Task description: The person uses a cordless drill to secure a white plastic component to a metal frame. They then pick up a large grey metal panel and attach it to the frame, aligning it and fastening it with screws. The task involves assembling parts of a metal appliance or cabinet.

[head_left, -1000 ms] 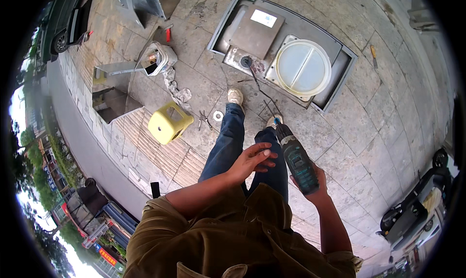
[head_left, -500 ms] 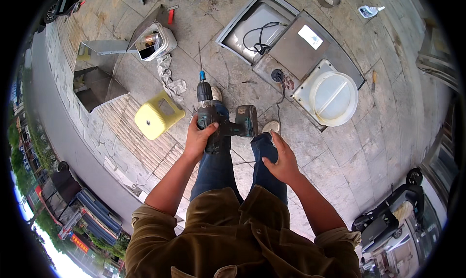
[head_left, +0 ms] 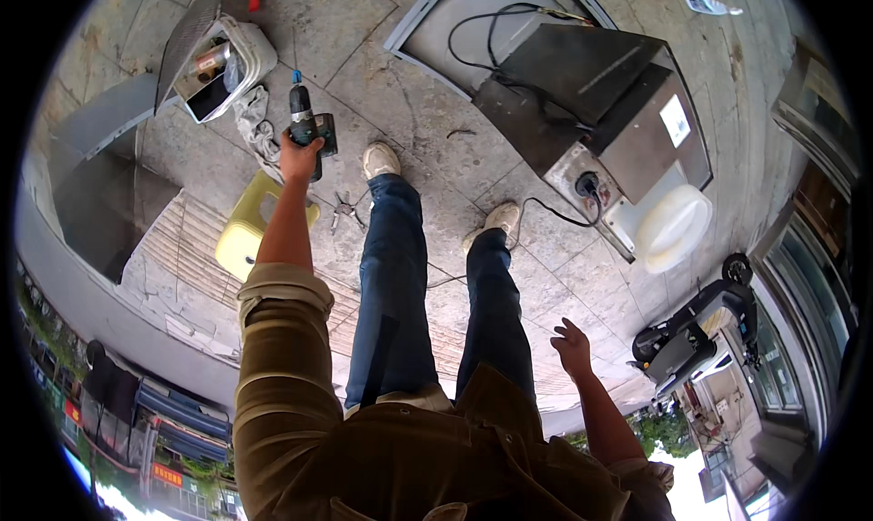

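Observation:
My left hand [head_left: 299, 157] grips a dark cordless drill [head_left: 301, 112], its blue-collared nose pointing away from me over the paving. The drill is beside a crumpled pale cloth [head_left: 255, 125] and just beyond a yellow plastic stool [head_left: 238, 233]. Held out on the right, my right hand [head_left: 573, 350] is empty, with its fingers apart. It hovers above the ground and touches nothing. A small metal tool with spread arms, perhaps pliers [head_left: 345, 212], lies between the stool and my left leg.
Far right stands a metal appliance [head_left: 668, 144] with a black cord [head_left: 556, 215] and a round whitish plastic tub [head_left: 677, 228]. A white bucket [head_left: 257, 59] of tools sits far left, near bent sheet metal [head_left: 100, 203]. A spray bottle [head_left: 710, 3] and a parked scooter [head_left: 700, 330] are at right.
My left hand has carried the drill forward and left, toward the bucket and cloth. My right hand has drawn back to the right, away from my knee. The view has shifted.

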`<action>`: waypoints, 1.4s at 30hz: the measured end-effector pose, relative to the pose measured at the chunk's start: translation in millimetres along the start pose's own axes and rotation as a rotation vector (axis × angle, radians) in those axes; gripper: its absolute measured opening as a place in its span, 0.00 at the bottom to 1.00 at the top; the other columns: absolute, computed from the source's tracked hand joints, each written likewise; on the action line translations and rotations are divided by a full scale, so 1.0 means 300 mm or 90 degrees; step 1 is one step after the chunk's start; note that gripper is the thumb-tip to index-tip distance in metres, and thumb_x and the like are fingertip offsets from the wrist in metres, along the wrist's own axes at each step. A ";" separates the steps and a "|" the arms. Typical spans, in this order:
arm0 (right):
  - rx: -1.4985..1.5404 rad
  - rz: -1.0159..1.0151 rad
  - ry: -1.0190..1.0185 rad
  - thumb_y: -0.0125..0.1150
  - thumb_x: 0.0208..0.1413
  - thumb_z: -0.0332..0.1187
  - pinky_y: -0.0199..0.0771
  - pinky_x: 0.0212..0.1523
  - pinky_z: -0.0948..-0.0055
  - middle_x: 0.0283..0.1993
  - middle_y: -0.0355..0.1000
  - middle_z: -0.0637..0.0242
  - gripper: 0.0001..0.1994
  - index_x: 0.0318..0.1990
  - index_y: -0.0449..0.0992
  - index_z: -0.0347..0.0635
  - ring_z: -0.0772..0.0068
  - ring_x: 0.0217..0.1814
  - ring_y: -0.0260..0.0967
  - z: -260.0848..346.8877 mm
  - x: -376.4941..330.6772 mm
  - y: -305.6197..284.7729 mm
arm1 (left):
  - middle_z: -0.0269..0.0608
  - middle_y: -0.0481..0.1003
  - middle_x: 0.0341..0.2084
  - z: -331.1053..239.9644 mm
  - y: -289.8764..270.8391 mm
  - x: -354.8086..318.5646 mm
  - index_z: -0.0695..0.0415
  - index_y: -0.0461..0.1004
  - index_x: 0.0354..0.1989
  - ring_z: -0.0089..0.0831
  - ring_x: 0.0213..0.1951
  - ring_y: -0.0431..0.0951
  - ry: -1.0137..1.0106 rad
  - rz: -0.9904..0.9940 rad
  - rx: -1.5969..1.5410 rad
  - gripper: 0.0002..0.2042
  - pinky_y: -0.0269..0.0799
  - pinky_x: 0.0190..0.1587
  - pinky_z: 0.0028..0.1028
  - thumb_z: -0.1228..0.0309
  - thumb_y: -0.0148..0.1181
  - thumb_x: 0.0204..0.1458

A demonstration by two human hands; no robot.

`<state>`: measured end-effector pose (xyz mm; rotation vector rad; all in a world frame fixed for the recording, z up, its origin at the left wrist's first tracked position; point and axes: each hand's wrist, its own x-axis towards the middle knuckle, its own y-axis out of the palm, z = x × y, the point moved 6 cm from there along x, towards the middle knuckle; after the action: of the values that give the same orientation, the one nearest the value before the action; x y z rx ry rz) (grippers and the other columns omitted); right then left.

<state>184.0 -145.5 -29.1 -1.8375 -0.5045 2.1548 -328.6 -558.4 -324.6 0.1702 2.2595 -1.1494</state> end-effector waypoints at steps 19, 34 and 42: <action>0.170 0.003 0.148 0.58 0.45 0.23 0.68 0.29 0.81 0.41 0.74 0.58 0.24 0.53 0.67 0.29 0.76 0.32 0.70 0.421 -0.019 0.056 | 0.48 0.69 0.52 0.239 -0.115 0.169 0.56 0.56 0.60 0.45 0.50 0.72 -0.084 0.028 0.008 0.36 0.67 0.50 0.38 0.61 0.65 0.41; 0.018 0.078 -0.155 0.58 0.45 0.26 0.68 0.35 0.77 0.47 0.72 0.60 0.25 0.54 0.66 0.34 0.73 0.40 0.71 0.280 0.110 -0.080 | 0.37 0.78 0.31 0.704 -0.567 -1.030 0.59 0.59 0.57 0.31 0.28 0.80 -0.327 0.158 0.052 0.27 0.72 0.34 0.29 0.71 0.57 0.47; 0.124 0.065 -0.158 0.59 0.46 0.26 0.68 0.33 0.77 0.44 0.73 0.60 0.24 0.53 0.67 0.33 0.74 0.38 0.71 0.226 0.080 -0.353 | 0.40 0.79 0.30 0.445 -0.487 -1.297 0.62 0.60 0.55 0.32 0.34 0.79 -0.232 0.181 -0.015 0.25 0.71 0.40 0.29 0.71 0.56 0.47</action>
<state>110.8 -45.9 3.8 -1.5343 -0.2428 2.4202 -4.4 -694.5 -65.9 0.2424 1.8591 -0.9190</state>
